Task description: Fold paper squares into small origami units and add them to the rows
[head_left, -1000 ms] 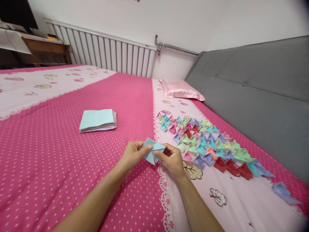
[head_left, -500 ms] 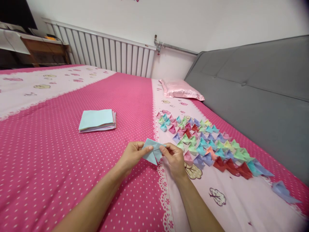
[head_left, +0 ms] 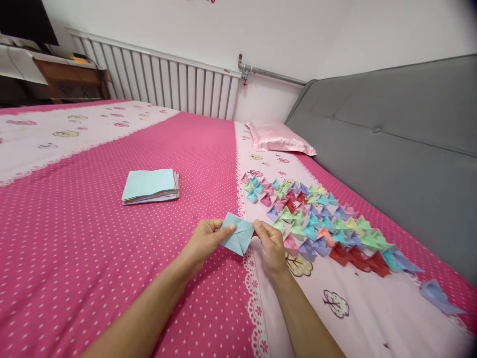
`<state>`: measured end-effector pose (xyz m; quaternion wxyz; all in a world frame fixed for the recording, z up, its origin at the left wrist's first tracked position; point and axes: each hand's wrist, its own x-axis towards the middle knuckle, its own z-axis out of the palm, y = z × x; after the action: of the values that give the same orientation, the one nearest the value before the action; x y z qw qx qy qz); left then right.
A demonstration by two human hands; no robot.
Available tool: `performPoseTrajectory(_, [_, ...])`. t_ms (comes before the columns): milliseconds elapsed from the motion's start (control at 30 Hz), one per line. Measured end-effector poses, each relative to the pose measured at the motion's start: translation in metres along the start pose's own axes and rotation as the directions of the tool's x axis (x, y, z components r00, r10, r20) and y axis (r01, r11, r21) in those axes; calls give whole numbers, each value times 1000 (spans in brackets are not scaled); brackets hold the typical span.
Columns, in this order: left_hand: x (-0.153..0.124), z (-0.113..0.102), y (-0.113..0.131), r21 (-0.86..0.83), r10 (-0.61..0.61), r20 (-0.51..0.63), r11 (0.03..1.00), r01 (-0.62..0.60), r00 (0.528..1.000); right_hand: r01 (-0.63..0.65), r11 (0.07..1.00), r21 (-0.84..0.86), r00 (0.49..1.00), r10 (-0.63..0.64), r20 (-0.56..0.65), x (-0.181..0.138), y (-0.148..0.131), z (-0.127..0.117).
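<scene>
A light blue folded paper [head_left: 237, 235] is held above the bed, with diagonal creases and flaps meeting near its middle. My left hand [head_left: 207, 239] pinches its left side, thumb on top and fingers beneath. At the paper's right corner, my right hand [head_left: 271, 246] has thumb and fingertips closed on the edge. Just right of that hand spread several rows of folded paper boats [head_left: 315, 226] in green, blue, pink, red and purple. A stack of coloured paper sheets [head_left: 149, 185], light blue on top, lies to the left beyond my left hand.
The bed's pink dotted cover [head_left: 93, 238] lies beneath everything. A pink pillow [head_left: 280, 137] rests against the grey headboard [head_left: 402, 129] on the right. Along the far wall runs a white radiator [head_left: 160, 74]. A desk [head_left: 67, 72] with a dark screen [head_left: 28, 22] stands far left.
My right thumb has moved off the paper's face to its right corner. The right flap now lies flatter, and the gap at the lower edge has closed. My left hand has stayed put.
</scene>
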<state>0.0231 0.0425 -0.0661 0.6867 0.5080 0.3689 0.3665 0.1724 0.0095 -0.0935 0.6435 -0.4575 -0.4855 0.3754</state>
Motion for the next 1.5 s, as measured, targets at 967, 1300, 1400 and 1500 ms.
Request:
performPoseTrajectory(967, [-2, -7, 2, 51, -51, 52, 998, 49, 997, 14, 996, -85, 995, -5, 104, 1, 5, -2])
performPoseTrajectory(1300, [-1, -5, -1, 68, -59, 127, 996, 51, 990, -120, 983, 137, 992, 122, -11, 0, 4, 2])
performPoseTrajectory(1400, [-1, -4, 1, 96, -49, 155, 995, 35, 987, -108, 989, 102, 994, 111, -26, 1, 4, 0])
performPoseTrajectory(1500, [-1, -2, 3, 132, -8, 191, 991, -17, 982, -87, 995, 37, 996, 88, -20, 1, 4, 0])
